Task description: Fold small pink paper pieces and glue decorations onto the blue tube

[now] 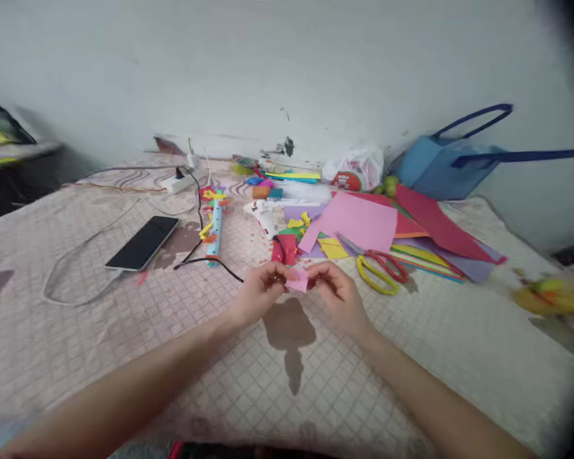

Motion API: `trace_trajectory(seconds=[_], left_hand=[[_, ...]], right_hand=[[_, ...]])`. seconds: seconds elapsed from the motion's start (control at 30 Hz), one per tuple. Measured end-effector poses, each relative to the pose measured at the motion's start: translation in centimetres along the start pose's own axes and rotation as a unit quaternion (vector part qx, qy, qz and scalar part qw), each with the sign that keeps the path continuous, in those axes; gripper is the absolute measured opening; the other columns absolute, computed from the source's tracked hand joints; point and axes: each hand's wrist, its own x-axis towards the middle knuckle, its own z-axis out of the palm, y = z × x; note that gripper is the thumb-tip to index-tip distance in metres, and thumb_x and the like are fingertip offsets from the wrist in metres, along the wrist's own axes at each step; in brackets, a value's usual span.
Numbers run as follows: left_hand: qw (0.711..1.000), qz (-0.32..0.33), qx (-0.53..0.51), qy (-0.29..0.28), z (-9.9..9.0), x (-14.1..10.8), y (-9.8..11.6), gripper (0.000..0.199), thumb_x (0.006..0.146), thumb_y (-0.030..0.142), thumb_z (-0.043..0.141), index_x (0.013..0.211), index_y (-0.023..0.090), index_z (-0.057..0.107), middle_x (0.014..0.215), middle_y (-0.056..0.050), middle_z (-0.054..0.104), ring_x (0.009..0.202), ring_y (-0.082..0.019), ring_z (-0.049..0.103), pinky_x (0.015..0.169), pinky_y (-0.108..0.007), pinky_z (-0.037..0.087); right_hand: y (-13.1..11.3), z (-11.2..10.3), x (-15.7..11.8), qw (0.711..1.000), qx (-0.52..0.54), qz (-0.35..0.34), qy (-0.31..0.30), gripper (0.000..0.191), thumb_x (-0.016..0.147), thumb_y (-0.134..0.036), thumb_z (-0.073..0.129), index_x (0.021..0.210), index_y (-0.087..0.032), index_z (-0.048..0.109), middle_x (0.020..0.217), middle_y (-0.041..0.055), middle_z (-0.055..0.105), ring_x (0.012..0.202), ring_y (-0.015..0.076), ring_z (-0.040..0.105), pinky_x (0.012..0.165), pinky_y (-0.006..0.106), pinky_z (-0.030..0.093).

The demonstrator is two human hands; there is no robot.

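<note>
Between my fingertips is a small pink piece of paper (297,281), held just above the patterned tablecloth. My left hand (259,292) pinches its left edge, and my right hand (338,291) pinches the right edge. Right of my right hand lies a pair of scissors (381,274) with yellow and red handles. Beyond my hands are a red paper piece (284,249), a white glue gun (263,218) and a large pink sheet (358,220). A light-blue decorated strip (215,233) with yellow and orange bits lies to the left.
A phone (143,243) on a white cable lies left. Behind it is a white power strip (184,181) with cords running across the cloth. Stacked coloured sheets (447,229), a plastic bag (356,169) and a blue bag (444,167) stand near the wall. Blurred yellow fruit (552,296) is far right.
</note>
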Motion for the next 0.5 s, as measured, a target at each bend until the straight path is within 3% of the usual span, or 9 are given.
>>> trace_trajectory(seconds=[0.27, 0.5], left_hand=[[1.0, 0.017, 0.011, -0.014, -0.08, 0.07, -0.21, 0.016, 0.068, 0.004, 0.046, 0.076, 0.014, 0.057, 0.076, -0.003, 0.058, 0.074, -0.013, 0.055, 0.07, -0.026, 0.043], [0.999, 0.037, -0.002, -0.012, -0.15, 0.0, -0.61, 0.026, 0.068, -0.001, 0.047, 0.085, 0.017, 0.048, 0.086, -0.001, 0.054, 0.082, -0.012, 0.055, 0.07, -0.024, 0.045]], right_hand=[[0.25, -0.27, 0.15, 0.998, -0.043, -0.008, -0.033, 0.024, 0.078, -0.004, 0.046, 0.09, -0.021, 0.059, 0.088, 0.0018, 0.059, 0.084, 0.015, 0.057, 0.076, 0.03, 0.045], [-0.04, -0.01, 0.02, 0.985, -0.152, -0.085, 0.018, 0.022, 0.078, -0.004, 0.05, 0.09, -0.021, 0.058, 0.092, 0.0038, 0.058, 0.089, 0.0168, 0.056, 0.081, 0.032, 0.044]])
